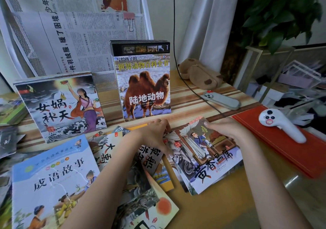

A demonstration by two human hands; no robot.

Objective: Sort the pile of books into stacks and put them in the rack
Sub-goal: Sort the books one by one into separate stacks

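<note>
A loose pile of picture books (144, 181) covers the table in front of me. My left hand (155, 135) and my right hand (224, 128) both grip a thin stack of storybooks (206, 156), left on its left edge, right on its far right corner. A camel-cover book stack (144, 87) stands upright at the back. Left of it a stack with a purple-robed figure (61, 108) leans upright. A blue-cover book (53, 184) lies at the front left. The white wire rack (142, 11) holding newspapers stands behind.
A red folder (291, 151) with a white controller (280, 124) on it lies at the right. A phone (220, 100), a black cable (192, 87) and a brown plush case (199, 73) sit behind. More books (10, 112) lie at the far left. A plant stands at the back right.
</note>
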